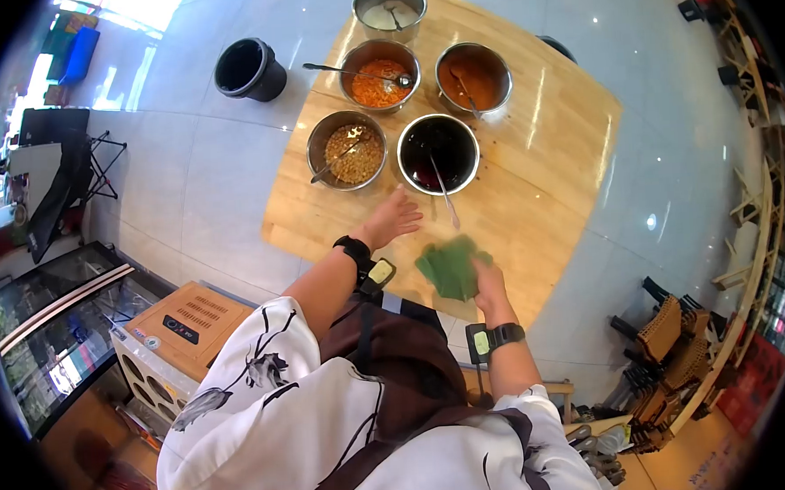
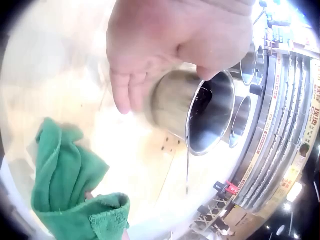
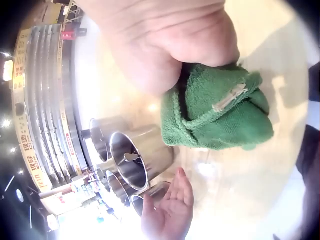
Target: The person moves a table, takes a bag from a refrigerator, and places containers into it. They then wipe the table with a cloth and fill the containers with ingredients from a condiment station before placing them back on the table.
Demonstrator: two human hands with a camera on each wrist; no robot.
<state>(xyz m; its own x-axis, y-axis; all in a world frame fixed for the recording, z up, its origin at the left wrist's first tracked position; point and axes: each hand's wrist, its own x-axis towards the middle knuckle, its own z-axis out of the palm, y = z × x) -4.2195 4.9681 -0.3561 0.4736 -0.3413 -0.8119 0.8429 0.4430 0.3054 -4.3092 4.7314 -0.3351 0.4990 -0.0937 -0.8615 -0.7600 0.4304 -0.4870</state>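
My right hand [image 1: 490, 286] grips a folded green towel [image 1: 449, 264] over the near right part of the wooden table [image 1: 549, 183]. The towel [image 3: 220, 110] hangs from the fingers in bunched folds in the right wrist view, with a pale label on it. My left hand [image 1: 393, 220] holds nothing. Its fingers are stretched out over the wood, in front of a steel pot of dark liquid [image 1: 419, 150]. A spoon [image 1: 443, 185] leans in that pot, its handle sticking out over the near rim. Small dark specks [image 2: 170, 142] dot the table beside the pot in the left wrist view.
Further pots stand on the table: fried-looking bits [image 1: 357, 154], chopped orange food [image 1: 380, 88], orange-brown sauce [image 1: 472, 77], and white contents [image 1: 389, 14]. Most have spoons in them. A black bin [image 1: 255, 70] stands on the floor to the left. Wooden chairs [image 1: 668, 328] are at the right.
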